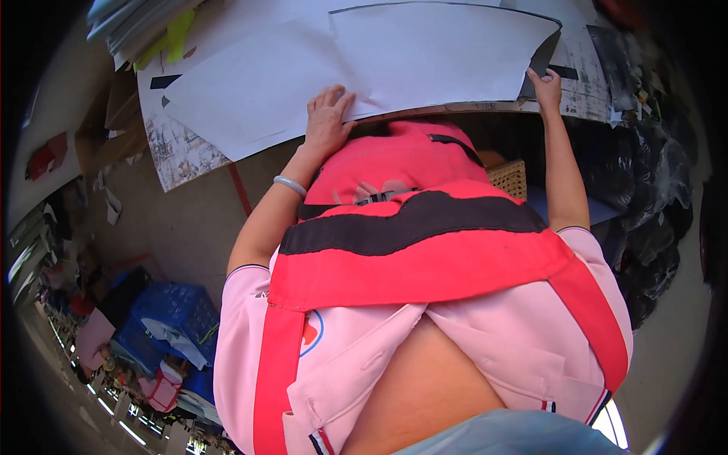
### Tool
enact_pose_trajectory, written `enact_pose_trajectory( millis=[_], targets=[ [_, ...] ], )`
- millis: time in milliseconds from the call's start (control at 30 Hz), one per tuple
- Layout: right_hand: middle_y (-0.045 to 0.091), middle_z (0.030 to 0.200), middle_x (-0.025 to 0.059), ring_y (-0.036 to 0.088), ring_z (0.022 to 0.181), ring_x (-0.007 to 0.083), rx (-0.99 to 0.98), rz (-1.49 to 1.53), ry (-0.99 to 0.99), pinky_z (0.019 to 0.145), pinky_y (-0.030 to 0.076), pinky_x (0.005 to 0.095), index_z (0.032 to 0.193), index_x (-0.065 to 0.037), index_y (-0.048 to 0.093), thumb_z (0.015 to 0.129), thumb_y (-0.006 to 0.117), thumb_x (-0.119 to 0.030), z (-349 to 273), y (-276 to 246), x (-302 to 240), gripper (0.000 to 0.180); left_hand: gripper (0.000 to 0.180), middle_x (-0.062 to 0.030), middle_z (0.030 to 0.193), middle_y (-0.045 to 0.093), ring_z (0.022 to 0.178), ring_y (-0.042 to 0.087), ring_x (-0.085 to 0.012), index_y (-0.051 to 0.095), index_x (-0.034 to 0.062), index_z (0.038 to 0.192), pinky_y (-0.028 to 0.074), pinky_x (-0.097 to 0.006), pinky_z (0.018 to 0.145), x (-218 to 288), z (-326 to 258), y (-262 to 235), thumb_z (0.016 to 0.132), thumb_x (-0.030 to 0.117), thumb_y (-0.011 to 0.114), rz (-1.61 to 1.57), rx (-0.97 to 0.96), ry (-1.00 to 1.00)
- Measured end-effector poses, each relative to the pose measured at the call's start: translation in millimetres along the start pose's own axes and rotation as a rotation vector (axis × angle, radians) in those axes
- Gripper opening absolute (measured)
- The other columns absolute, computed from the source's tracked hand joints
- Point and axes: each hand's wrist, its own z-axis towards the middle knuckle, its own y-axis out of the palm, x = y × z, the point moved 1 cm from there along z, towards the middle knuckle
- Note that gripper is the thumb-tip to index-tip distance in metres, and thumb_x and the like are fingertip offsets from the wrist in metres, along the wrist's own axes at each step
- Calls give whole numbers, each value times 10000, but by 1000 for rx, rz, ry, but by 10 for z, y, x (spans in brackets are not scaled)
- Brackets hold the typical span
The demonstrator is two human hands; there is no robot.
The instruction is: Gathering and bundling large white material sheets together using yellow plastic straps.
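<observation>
Two large white sheets (447,49) (250,87) lie overlapping on a worn work table (178,155). The right one has dark edges, and a dark strip shows at its right end. My right hand (547,91) pinches that right end near the table's front edge, thumb and fingers closed on it. Further left, my left hand (327,120) rests on the front edge of the white sheets, its fingers spread and slightly bent, holding nothing. A pale bangle (290,185) circles my left wrist.
Stacked sheets (140,26) stand at the table's far left. Black plastic bags (644,197) are heaped at the right. A woven basket (509,180) sits under the table. Blue crates (173,311) stand on the floor at left. My red apron (409,250) presses close to the table edge.
</observation>
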Motion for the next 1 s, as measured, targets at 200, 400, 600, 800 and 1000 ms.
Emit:
enact_pose_trajectory(
  millis=[200,400,600,800,1000],
  targets=[
    [684,895,63,642,718,128,-588,272,81,631,516,275,1070,2,661,762,825,-348,-2,331,194,494,586,-100,1354,468,1322,390,-301,570,126,1271,280,-446,1074,30,-22,44,722,158,774,16,30,-36],
    [669,839,15,641,677,127,-577,266,261,581,506,255,1007,-50,674,822,782,-232,-64,336,306,280,576,-104,1343,480,1310,403,-301,575,127,1257,284,-451,1072,100,-19,87,716,141,774,18,54,-83],
    [659,866,-9,634,763,109,-553,819,283,662,502,237,937,-54,677,850,756,-185,-29,263,8,176,548,-108,1363,475,1305,411,-318,579,128,1266,299,-461,1064,106,-6,65,761,223,770,28,43,-84],
    [676,924,-7,626,809,104,-538,478,-147,680,491,237,1029,-59,692,879,711,-195,67,24,-451,203,483,-114,1330,512,1280,442,-314,626,125,1212,322,-460,1045,91,66,74,784,299,766,21,52,-66],
    [450,1406,110,442,1265,336,-4,-565,-760,1048,393,410,1219,-197,616,808,710,-216,-437,229,-376,421,416,-123,1301,537,1269,452,-319,666,105,1145,344,-450,1032,66,45,8,775,265,767,53,30,-61]
  ],
)
